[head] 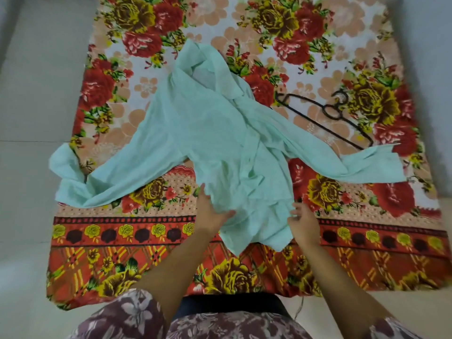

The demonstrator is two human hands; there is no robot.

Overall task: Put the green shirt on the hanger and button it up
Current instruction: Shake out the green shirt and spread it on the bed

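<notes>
Pale green thin cotton shirt lies rumpled on floral bedsheet, hem bunched between both hands. Left hand pinches hem; right hand half-curled at edge, grip unclear. Light, limp fabric; best lifted at collar. Black wire hanger lies beyond right hand.

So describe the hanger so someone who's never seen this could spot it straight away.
Start from the big floral cloth spread on the floor. Right of the green shirt, beyond its right sleeve, lies the hanger: a thin black wire outline, the only dark bare frame against the flowers.

Both hands on green shirt
</notes>
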